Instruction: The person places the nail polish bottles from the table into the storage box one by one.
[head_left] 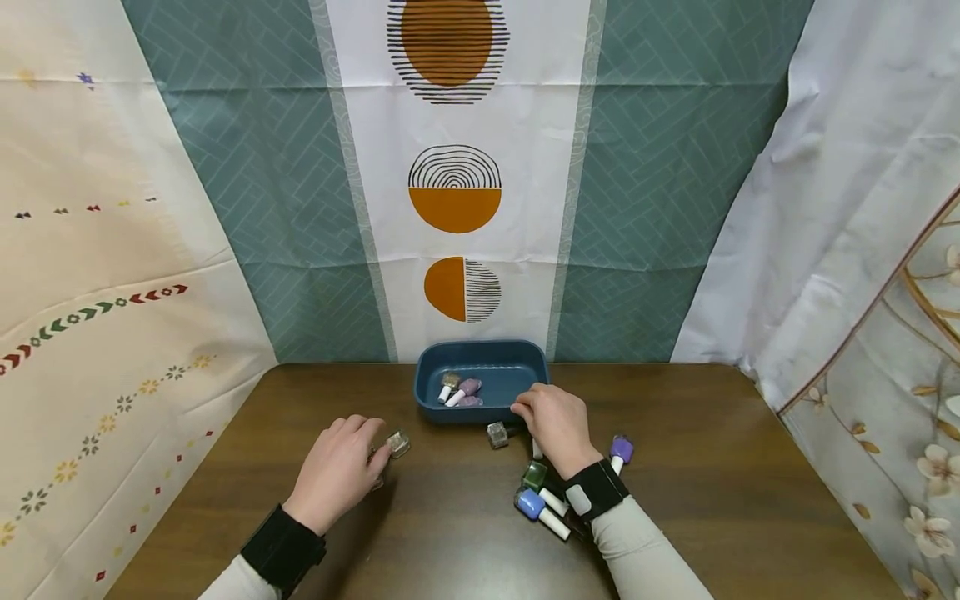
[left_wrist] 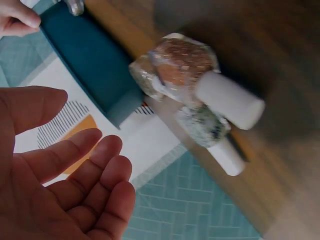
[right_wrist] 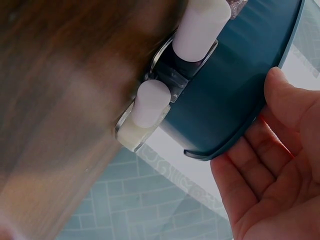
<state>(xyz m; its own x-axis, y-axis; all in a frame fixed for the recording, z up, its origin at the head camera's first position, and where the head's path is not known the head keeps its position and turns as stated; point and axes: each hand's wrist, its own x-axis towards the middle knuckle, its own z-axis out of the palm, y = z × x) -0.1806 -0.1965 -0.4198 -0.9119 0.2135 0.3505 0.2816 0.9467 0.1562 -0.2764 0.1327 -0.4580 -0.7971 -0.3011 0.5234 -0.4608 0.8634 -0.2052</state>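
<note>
A blue tray point(head_left: 480, 414) stands at the back of the table, with several nail polish bottles inside, one of them mauve point(head_left: 470, 387). My right hand point(head_left: 557, 425) grips its front rim near the right corner; in the right wrist view the thumb point(right_wrist: 282, 95) lies on the near side of the wall and the other fingertips are hidden behind it. My left hand point(head_left: 337, 471) hovers to the left, fingers loosely bent and holding nothing. Beside it are glittery nail polish bottles point(left_wrist: 182, 62) with white caps, partly hidden by the hand in the head view.
Around my right wrist lie a blue bottle point(head_left: 530, 503), a green bottle point(head_left: 535, 475) and a purple bottle point(head_left: 622, 448). A silvery glitter bottle point(head_left: 497, 435) sits just before the tray. Behind the wooden table point(head_left: 450, 533) hangs a patterned cloth point(head_left: 465, 292).
</note>
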